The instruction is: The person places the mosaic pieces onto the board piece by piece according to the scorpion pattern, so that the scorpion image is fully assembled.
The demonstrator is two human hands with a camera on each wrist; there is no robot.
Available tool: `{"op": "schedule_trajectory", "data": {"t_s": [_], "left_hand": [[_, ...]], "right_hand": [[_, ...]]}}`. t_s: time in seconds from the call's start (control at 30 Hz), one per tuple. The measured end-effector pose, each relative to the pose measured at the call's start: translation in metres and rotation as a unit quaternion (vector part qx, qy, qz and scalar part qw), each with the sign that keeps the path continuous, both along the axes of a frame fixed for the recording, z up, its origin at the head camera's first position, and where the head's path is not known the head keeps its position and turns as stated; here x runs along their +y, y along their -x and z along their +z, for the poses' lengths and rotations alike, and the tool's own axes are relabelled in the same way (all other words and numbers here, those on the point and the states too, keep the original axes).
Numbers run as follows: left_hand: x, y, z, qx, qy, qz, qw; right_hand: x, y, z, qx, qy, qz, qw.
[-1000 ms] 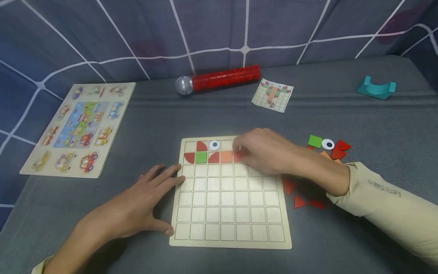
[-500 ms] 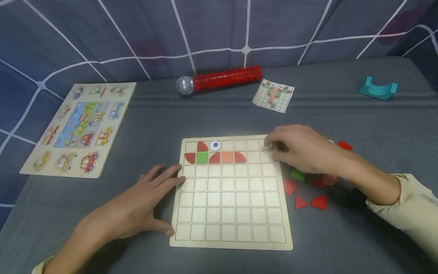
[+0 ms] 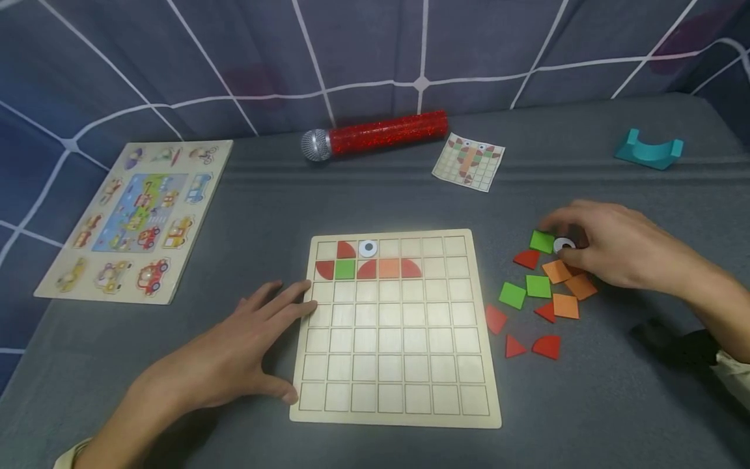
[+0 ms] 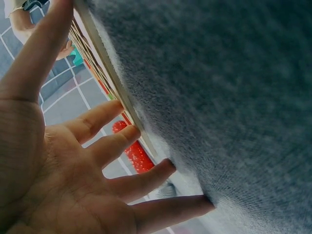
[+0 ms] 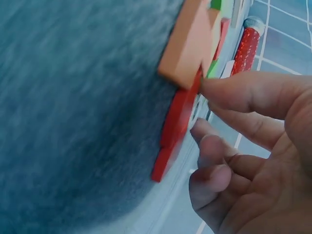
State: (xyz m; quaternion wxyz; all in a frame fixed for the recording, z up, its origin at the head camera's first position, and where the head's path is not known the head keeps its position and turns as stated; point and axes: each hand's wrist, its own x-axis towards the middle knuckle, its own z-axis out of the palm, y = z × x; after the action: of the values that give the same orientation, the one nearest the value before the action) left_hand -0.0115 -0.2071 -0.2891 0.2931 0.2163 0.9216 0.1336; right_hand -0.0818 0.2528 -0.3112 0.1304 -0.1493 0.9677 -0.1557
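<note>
A pale wooden grid board (image 3: 389,358) lies flat in the head view, with red quarter-circles (image 3: 411,268), a green square (image 3: 344,270), an orange square (image 3: 388,268) and a white eye disc (image 3: 368,249) in its upper rows. My left hand (image 3: 234,355) rests at the board's left edge, fingers spread and fingertips on the rim. Beyond the right edge, my right hand (image 3: 621,244) is lowered over loose pieces, thumb and forefinger apart on either side of another eye disc (image 3: 564,244). In the right wrist view, the thumb tip is beside red pieces (image 5: 178,117) and an orange square (image 5: 185,51).
Loose green squares (image 3: 512,296), orange squares (image 3: 566,306) and red shapes (image 3: 546,346) lie right of the board. Behind are a pattern card (image 3: 467,163), a red microphone (image 3: 387,133) and a teal curved block (image 3: 649,151). A vehicle puzzle (image 3: 135,221) lies left.
My right hand has left a red quarter-circle in the second row and moved right, off the board, to the loose pieces. The left hand has stayed in place.
</note>
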Motion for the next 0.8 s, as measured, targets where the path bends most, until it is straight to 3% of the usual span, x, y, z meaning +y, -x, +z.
{"op": "schedule_trajectory", "data": {"t_s": [0.53, 0.8], "left_hand": [[0.001, 0.000, 0.000, 0.000, 0.002, 0.002, 1.0000], [0.001, 0.001, 0.000, 0.001, 0.006, 0.002, 1.0000]], "right_hand": [[0.008, 0.001, -0.002, 0.004, -0.007, -0.003, 1.0000], [-0.005, -0.009, 0.006, 0.050, -0.004, -0.008, 0.9987]]}}
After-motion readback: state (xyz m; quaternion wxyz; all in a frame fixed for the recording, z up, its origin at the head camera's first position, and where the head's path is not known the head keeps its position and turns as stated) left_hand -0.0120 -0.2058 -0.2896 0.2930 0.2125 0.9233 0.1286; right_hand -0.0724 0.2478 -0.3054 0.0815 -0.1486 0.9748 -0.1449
